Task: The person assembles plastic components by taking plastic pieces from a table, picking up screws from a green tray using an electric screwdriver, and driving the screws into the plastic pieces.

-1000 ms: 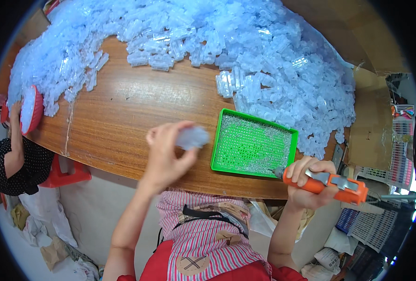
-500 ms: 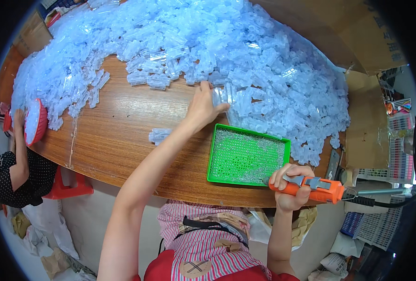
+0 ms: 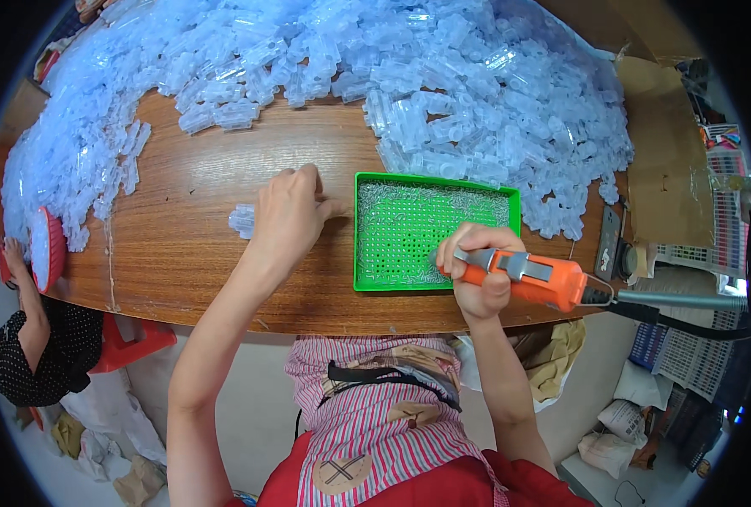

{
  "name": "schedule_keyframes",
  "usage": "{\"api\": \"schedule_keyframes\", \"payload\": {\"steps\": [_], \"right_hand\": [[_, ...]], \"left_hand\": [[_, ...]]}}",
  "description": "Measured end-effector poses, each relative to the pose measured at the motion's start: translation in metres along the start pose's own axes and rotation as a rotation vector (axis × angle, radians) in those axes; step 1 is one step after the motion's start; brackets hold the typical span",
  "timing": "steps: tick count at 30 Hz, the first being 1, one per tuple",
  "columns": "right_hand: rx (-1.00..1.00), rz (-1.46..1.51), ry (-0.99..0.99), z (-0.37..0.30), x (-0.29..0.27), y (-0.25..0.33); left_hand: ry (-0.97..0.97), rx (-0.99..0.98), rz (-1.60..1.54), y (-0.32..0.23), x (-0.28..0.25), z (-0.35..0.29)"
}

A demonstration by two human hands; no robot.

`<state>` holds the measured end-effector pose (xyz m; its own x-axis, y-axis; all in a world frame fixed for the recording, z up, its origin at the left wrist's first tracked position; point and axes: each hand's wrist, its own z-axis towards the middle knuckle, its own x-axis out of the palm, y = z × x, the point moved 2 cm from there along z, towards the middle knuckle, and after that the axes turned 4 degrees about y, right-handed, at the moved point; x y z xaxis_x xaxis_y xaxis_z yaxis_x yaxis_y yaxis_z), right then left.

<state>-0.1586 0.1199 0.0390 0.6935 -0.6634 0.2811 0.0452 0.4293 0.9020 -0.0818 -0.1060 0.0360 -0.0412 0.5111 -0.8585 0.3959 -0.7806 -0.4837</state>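
Note:
My right hand (image 3: 481,266) is wrapped round an orange electric screwdriver (image 3: 544,280) with a grey lever. Its front end points left, over the green perforated tray (image 3: 437,286), and the very tip is hard to make out. Small silvery screw-like pieces (image 3: 384,269) lie scattered in that tray. Left of the tray, my left hand (image 3: 289,211) hovers palm down above the wooden table, thumb stretched to the right and apart from the bent fingers; nothing shows in it, though its underside is hidden. Just beside it lies a clear plastic piece (image 3: 242,220).
A large heap of clear plastic pieces (image 3: 443,101) covers the table's far side. Cardboard (image 3: 667,160) stands at the right, near the screwdriver's spring and cord (image 3: 680,299). At far left, another person's hand (image 3: 14,253) is by a red basket (image 3: 54,245).
My left hand has drawn back from the heap toward the loose plastic piece. My right hand keeps the screwdriver, its front end now further over the tray. The whole view has shifted.

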Motion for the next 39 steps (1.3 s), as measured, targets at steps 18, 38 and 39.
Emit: {"api": "schedule_keyframes", "payload": {"steps": [18,38,39], "right_hand": [[0.012,-0.009,-0.035,0.002,-0.001,-0.014],[-0.073,0.0,0.018,0.0,0.003,0.03],[-0.107,-0.061,0.051,-0.001,0.003,0.044]], "left_hand": [[0.101,0.628,0.109,0.032,-0.004,0.004],[0.106,0.598,-0.492,-0.035,0.022,-0.088],[0.115,0.594,-0.499,-0.042,0.032,-0.092]]}}
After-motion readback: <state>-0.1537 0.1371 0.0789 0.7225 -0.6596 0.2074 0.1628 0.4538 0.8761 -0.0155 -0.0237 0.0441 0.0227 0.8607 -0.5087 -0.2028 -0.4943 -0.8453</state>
